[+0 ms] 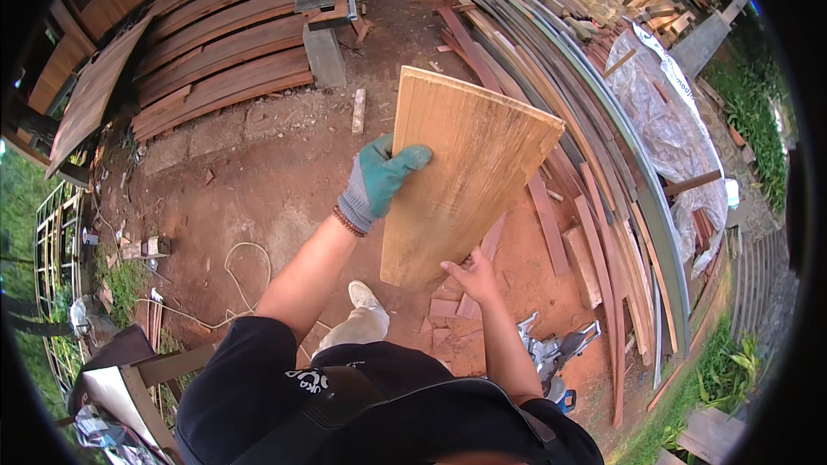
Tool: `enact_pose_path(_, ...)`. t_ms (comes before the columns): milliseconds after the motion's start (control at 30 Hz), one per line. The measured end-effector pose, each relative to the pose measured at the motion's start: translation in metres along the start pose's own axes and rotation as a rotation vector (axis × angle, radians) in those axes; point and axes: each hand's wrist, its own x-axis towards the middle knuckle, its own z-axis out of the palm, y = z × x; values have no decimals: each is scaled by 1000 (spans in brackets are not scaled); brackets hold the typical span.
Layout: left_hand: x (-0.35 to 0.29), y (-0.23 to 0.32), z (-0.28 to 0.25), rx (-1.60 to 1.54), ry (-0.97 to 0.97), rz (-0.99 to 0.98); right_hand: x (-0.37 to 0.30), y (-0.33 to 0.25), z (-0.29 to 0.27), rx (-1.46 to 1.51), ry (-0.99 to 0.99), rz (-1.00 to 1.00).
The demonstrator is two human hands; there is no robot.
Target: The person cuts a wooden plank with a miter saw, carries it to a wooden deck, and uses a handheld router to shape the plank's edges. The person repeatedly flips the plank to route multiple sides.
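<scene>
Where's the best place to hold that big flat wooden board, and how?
Hold the wooden board by its two long edges: gloved left hand from the left, bare right hand from the right, low down. It's wide, flat and thin with no handle, so pinching its edges front and back is probably easiest.

Board [469,176]: wood, matt, grain showing, rough-edged. Glove [388,174]: knit cloth, rubbery-looking matt coating. Shirt [245,370]: matt cloth. Sheet [663,116]: clear plastic, glossy, crumpled. Planks [241,86]: wood, smooth-looking. Footing [325,56]: concrete-like, matt. Ground [267,181]: bare earth, rough, matt.
</scene>
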Motion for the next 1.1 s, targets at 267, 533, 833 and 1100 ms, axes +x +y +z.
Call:
enact_pose_path(267,68,86,-92,612,173,357,112,-54,132,-103,-134,25)
enact_pose_path(533,-93,21,-346,718,999,-296,255,-107,118,601,-302,74)
enact_pose_path(833,-30,19,-298,-441,564,-87,445,-61,125,804,-129,461)
enact_pose_path(1100,75,73,-360,-386,716,19,540,9,244,977,-364,788)
